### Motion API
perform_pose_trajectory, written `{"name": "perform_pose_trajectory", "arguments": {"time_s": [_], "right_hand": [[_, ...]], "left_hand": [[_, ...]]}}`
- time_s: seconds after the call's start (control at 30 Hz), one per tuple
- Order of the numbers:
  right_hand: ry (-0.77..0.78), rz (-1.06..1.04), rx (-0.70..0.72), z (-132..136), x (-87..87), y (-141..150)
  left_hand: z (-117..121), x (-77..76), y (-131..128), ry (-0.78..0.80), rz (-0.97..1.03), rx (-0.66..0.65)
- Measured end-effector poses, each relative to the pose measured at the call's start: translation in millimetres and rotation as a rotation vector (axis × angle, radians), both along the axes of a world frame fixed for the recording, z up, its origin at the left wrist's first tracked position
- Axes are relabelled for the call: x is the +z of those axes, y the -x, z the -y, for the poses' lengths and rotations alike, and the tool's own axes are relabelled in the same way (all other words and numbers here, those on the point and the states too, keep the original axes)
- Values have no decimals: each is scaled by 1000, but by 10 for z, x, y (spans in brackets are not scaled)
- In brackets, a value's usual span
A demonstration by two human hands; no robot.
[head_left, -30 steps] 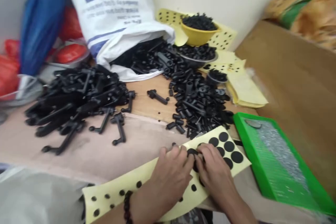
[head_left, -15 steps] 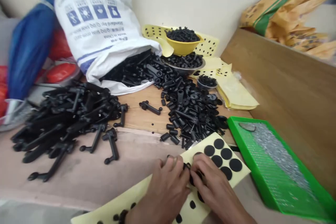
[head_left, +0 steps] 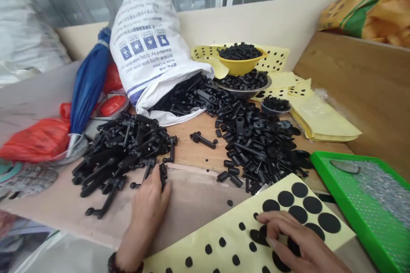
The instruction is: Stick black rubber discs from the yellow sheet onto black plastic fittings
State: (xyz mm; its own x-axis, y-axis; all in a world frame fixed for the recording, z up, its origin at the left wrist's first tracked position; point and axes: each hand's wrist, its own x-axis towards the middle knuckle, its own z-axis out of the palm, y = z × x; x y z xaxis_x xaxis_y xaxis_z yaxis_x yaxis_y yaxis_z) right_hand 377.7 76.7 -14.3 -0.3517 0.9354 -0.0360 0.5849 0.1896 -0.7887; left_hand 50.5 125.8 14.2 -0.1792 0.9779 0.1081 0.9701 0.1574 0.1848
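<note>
L hand moved off to the parts, R hand left over the sheet

Approx. half a sec. ago both hands were seen close together over the yellow sheet; now they are well apart. The L hand has been brought to a lever-like part, just beside the dark pile on the tabletop. The R hand is kept above the sheet, near the large black discs. By this, it may be judged, the two-handed work on the sheet is interrupted or finished for this pc.

The L hand's fingers are extended & only loosely bent; whether the part is gripped or only touched cannot be told. The R hand is half curled, w/ thumb and index finger apart; a dark oblong piece is seen by their tips, but whether it is held, or lies on the sheet, is unclear.

Some discs are covered by the R hand, whose wrist is cut off below. The sheet's lower edge and the green tray's right side are also out of frame. In the pile, single pcs. are hard to separate.
</note>
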Motion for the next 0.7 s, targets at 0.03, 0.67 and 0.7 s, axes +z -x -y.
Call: {"name": "perform_pose_trajectory", "arguments": {"time_s": [0.03,0.67,0.7], "right_hand": [[21,-37,-24,3,7,14],[348,-762,-336,-155,255,294],[348,-758,-337,-156,248,293]], "left_hand": [[-28,1,-16,32,82,-12],[73,-47,-1139,612,1375,-403],[73,-37,-1150,613,1383,-414]]}}
